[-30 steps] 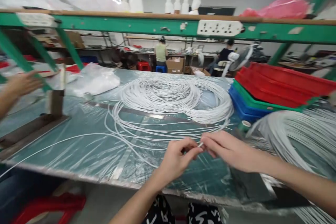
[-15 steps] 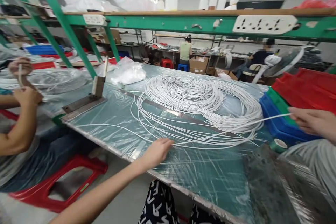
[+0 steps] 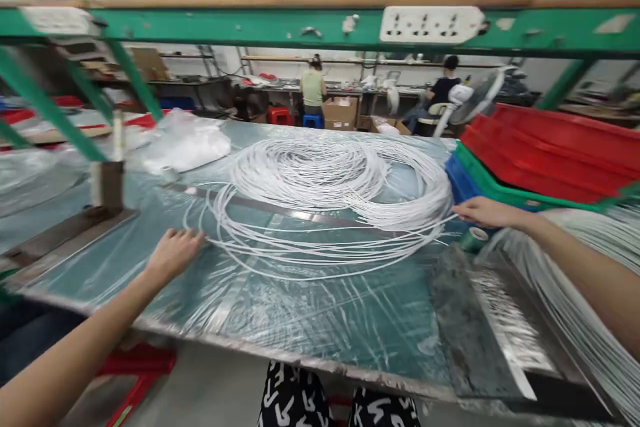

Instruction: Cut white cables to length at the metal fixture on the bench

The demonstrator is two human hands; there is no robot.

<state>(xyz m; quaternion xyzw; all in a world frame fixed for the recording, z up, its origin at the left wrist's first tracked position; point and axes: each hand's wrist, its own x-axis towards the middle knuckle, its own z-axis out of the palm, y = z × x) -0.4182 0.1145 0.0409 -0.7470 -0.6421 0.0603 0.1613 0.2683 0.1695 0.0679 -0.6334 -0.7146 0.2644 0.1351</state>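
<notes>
A big coil of thin white tubing (image 3: 330, 180) lies on the green, plastic-covered table (image 3: 325, 320). My left hand (image 3: 173, 253) rests on the table at the coil's left edge, fingers curled around a strand. My right hand (image 3: 483, 212) is at the coil's right edge, fingers pinched on the same white strand, which runs stretched across the table between both hands. A roll of green tape (image 3: 475, 237) sits just under my right hand.
Stacked red, green and blue bins (image 3: 530, 160) stand at the right. Another bundle of white tubing (image 3: 575, 280) hangs over the right corner. A metal cutter on a plate (image 3: 105, 187) and a plastic bag (image 3: 185, 143) sit at the left. Two people work at far benches.
My hands began together at the table front, then spread apart pulling a strand. Now the left is farther left and the right has lowered to the coil's right edge.
</notes>
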